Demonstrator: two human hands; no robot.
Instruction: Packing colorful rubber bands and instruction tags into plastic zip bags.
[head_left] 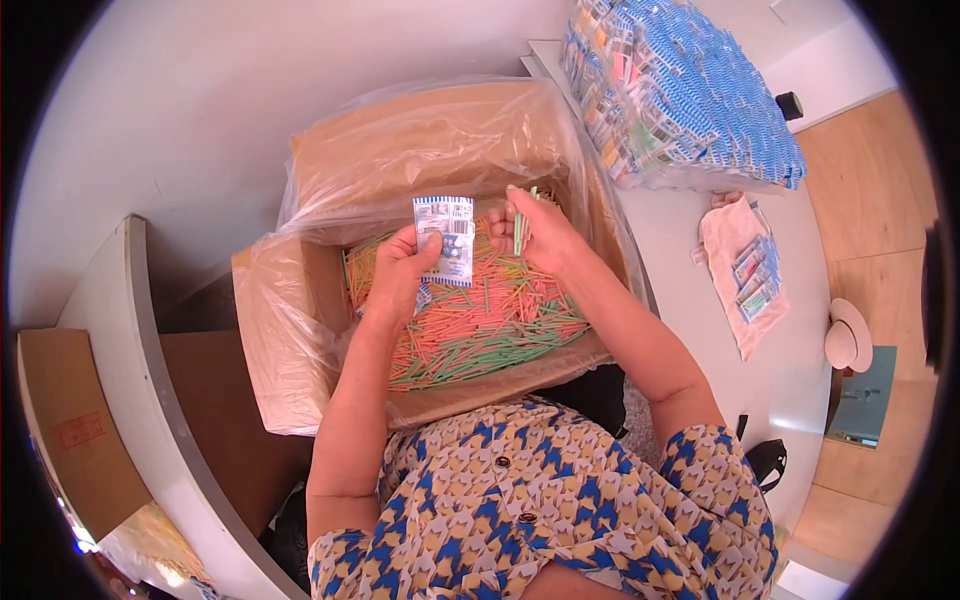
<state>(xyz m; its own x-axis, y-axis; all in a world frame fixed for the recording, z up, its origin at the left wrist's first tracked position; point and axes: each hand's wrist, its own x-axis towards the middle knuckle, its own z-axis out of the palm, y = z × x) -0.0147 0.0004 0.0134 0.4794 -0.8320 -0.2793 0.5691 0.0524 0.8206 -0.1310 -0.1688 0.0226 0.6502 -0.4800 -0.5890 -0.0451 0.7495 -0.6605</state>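
My left hand pinching a blue-edged packet by its left side, my right hand just beside it, closed round a few pale-green sticks, loose coloured sticks beneath both hands in a plastic-lined carton.

A shirt fills the lower middle of the frame, printed with jagged, houndstooth-like shapes in blue, tan and pale grey. Two dark round buttons sit on its front. The short sleeves share the print; the forearms, left hand and right hand are bare.
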